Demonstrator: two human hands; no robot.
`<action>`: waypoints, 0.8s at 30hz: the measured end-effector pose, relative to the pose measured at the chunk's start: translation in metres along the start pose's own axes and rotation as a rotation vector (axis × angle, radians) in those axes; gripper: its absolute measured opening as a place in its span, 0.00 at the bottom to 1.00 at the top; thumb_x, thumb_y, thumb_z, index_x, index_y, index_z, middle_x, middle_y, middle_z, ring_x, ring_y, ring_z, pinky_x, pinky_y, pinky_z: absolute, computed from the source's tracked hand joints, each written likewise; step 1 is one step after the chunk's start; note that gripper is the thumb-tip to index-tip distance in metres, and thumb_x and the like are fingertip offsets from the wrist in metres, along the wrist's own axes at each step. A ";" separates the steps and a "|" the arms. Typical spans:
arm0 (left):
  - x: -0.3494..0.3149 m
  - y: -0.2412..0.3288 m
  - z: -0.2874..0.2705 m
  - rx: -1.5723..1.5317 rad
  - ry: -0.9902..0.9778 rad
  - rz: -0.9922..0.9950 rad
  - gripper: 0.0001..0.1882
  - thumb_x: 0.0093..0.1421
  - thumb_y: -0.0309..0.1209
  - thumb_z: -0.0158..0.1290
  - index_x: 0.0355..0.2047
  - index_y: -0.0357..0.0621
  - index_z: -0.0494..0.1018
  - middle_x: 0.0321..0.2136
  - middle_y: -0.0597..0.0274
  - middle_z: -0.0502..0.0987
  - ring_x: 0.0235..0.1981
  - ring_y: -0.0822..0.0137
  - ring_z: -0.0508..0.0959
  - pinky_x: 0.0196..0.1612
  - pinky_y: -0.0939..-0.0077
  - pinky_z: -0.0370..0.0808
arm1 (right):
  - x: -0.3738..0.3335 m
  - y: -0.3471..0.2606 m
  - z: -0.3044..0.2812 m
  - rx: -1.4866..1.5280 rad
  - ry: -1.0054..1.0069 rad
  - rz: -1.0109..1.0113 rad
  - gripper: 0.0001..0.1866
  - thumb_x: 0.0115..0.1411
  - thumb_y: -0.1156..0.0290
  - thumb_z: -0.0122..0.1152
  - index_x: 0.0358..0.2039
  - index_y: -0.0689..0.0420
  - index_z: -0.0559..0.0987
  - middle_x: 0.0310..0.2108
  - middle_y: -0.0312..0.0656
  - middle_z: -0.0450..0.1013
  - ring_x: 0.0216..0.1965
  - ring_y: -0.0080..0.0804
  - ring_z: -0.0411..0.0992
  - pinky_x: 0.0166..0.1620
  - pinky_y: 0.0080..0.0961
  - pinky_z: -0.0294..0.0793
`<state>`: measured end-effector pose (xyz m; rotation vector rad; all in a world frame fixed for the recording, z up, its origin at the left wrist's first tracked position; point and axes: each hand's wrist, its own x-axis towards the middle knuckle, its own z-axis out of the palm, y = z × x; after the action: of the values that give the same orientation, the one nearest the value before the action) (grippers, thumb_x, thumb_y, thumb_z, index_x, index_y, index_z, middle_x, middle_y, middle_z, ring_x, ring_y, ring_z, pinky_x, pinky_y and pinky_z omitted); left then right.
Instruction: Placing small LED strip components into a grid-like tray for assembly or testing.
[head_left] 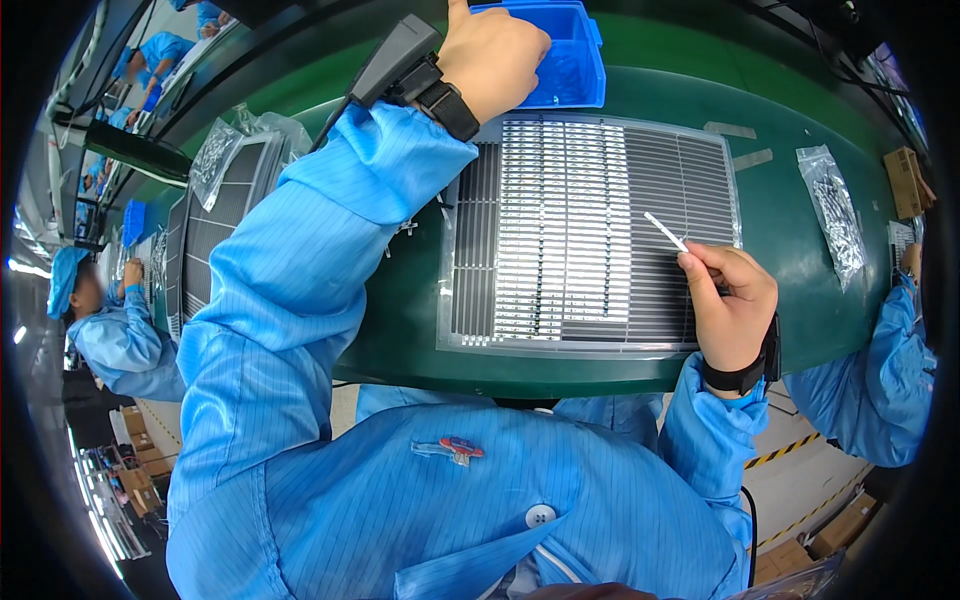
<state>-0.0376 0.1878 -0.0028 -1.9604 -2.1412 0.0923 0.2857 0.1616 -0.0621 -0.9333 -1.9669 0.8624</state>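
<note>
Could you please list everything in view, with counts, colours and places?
table: one, green, centre
slotted tray: one, dark grey, on the table
slim strips: many, silvery white, rows on the tray
held strip: one, white, in right hand
bin: one, blue, beyond the tray
bags: at least two, clear, table's left and right
stacked trays: at least two, dark grey, table's left
tape pieces: two, pale, near the tray's far right corner
cardboard boxes: several, brown, both sides
co-workers: several, in blue, left and right
wrist device: one, black, left wrist
wristbands: two, black, one per wrist
left hand: one, bare, at the bin
right hand: one, bare, at the tray
</note>
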 end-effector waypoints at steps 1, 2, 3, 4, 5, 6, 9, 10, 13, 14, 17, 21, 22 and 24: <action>0.002 0.001 -0.001 0.036 -0.087 -0.015 0.09 0.60 0.27 0.63 0.39 0.57 0.87 0.33 0.64 0.83 0.52 0.58 0.78 0.69 0.18 0.44 | 0.002 0.001 0.001 0.001 -0.007 0.008 0.07 0.57 0.79 0.73 0.37 0.63 0.88 0.29 0.42 0.82 0.27 0.22 0.77 0.32 0.17 0.75; 0.001 -0.001 0.006 0.037 -0.084 -0.013 0.09 0.60 0.27 0.63 0.39 0.57 0.87 0.33 0.64 0.83 0.52 0.58 0.78 0.69 0.18 0.44 | 0.000 0.001 0.000 0.000 -0.004 0.006 0.07 0.57 0.79 0.73 0.37 0.63 0.88 0.29 0.42 0.82 0.27 0.22 0.77 0.32 0.17 0.75; 0.000 -0.006 0.015 0.030 0.002 0.003 0.10 0.60 0.28 0.64 0.41 0.57 0.86 0.34 0.64 0.83 0.53 0.58 0.77 0.69 0.18 0.44 | -0.001 -0.001 -0.001 -0.005 -0.005 0.004 0.07 0.57 0.79 0.73 0.37 0.63 0.88 0.29 0.42 0.82 0.27 0.22 0.77 0.32 0.17 0.75; 0.000 -0.009 0.023 0.023 0.085 0.018 0.12 0.59 0.29 0.64 0.43 0.57 0.86 0.34 0.65 0.83 0.54 0.58 0.76 0.69 0.17 0.43 | -0.002 -0.002 -0.001 -0.010 -0.007 0.003 0.07 0.58 0.79 0.73 0.38 0.63 0.88 0.29 0.42 0.82 0.27 0.22 0.77 0.32 0.17 0.75; -0.001 -0.007 0.021 0.023 0.087 0.019 0.12 0.59 0.29 0.64 0.43 0.57 0.86 0.34 0.65 0.83 0.54 0.58 0.76 0.69 0.17 0.43 | -0.002 -0.003 -0.001 -0.010 -0.005 0.002 0.07 0.58 0.79 0.73 0.38 0.63 0.88 0.29 0.42 0.82 0.27 0.22 0.77 0.32 0.17 0.75; -0.004 -0.004 0.017 0.042 0.090 0.004 0.13 0.59 0.29 0.64 0.44 0.57 0.85 0.36 0.66 0.82 0.55 0.58 0.75 0.69 0.16 0.42 | -0.002 -0.003 -0.001 -0.009 -0.005 0.003 0.07 0.58 0.79 0.73 0.38 0.63 0.88 0.29 0.42 0.82 0.27 0.23 0.77 0.32 0.17 0.75; -0.006 -0.008 0.023 0.051 0.170 0.013 0.13 0.60 0.28 0.64 0.45 0.57 0.85 0.38 0.67 0.82 0.56 0.57 0.74 0.68 0.14 0.42 | -0.001 -0.003 -0.001 -0.018 -0.010 -0.005 0.07 0.58 0.79 0.73 0.38 0.63 0.88 0.29 0.43 0.82 0.27 0.23 0.77 0.32 0.18 0.75; -0.006 -0.010 0.025 0.042 0.248 0.037 0.12 0.60 0.29 0.64 0.45 0.57 0.85 0.39 0.67 0.82 0.56 0.56 0.74 0.67 0.14 0.42 | 0.000 -0.003 -0.002 -0.027 -0.015 -0.015 0.07 0.58 0.80 0.73 0.38 0.63 0.88 0.29 0.43 0.82 0.27 0.23 0.78 0.32 0.18 0.75; 0.002 -0.011 0.017 0.002 0.129 -0.022 0.12 0.62 0.30 0.63 0.45 0.58 0.85 0.39 0.65 0.82 0.56 0.57 0.74 0.67 0.13 0.42 | 0.001 -0.002 0.000 -0.024 -0.005 -0.010 0.07 0.57 0.80 0.73 0.38 0.63 0.88 0.29 0.43 0.82 0.27 0.23 0.77 0.32 0.18 0.75; 0.003 -0.009 0.011 0.002 0.129 -0.020 0.12 0.62 0.30 0.63 0.45 0.58 0.85 0.39 0.65 0.82 0.56 0.57 0.74 0.67 0.13 0.42 | 0.001 -0.002 0.000 -0.023 -0.004 -0.009 0.07 0.57 0.80 0.73 0.38 0.63 0.88 0.29 0.43 0.82 0.27 0.23 0.77 0.32 0.18 0.75; 0.004 -0.005 0.004 0.040 -0.082 -0.064 0.14 0.62 0.30 0.63 0.48 0.58 0.84 0.41 0.64 0.82 0.57 0.58 0.74 0.66 0.13 0.45 | 0.000 -0.001 -0.001 -0.017 -0.002 -0.007 0.07 0.57 0.80 0.72 0.38 0.63 0.88 0.29 0.43 0.82 0.27 0.23 0.77 0.32 0.18 0.75; -0.002 -0.016 0.035 0.055 0.236 0.011 0.15 0.62 0.32 0.62 0.50 0.60 0.83 0.43 0.67 0.84 0.57 0.59 0.74 0.65 0.15 0.48 | -0.002 -0.003 -0.002 -0.012 -0.009 -0.003 0.07 0.58 0.80 0.72 0.37 0.64 0.87 0.29 0.42 0.82 0.27 0.23 0.77 0.32 0.18 0.75; -0.003 -0.018 0.040 0.082 0.355 0.027 0.15 0.62 0.33 0.62 0.50 0.61 0.83 0.43 0.68 0.84 0.57 0.59 0.75 0.65 0.17 0.50 | -0.003 -0.003 -0.002 -0.013 -0.009 0.004 0.06 0.57 0.79 0.73 0.37 0.64 0.87 0.29 0.43 0.82 0.27 0.23 0.77 0.32 0.18 0.75; -0.015 -0.006 0.013 0.023 0.409 0.026 0.13 0.64 0.35 0.60 0.49 0.60 0.84 0.42 0.69 0.84 0.56 0.62 0.75 0.64 0.22 0.53 | 0.000 -0.003 -0.003 -0.012 -0.039 -0.009 0.06 0.56 0.79 0.73 0.36 0.63 0.87 0.29 0.43 0.82 0.27 0.25 0.77 0.33 0.20 0.75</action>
<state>-0.0453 0.1735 -0.0156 -1.8060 -1.8408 -0.2567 0.2876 0.1612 -0.0580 -0.9205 -2.0102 0.8710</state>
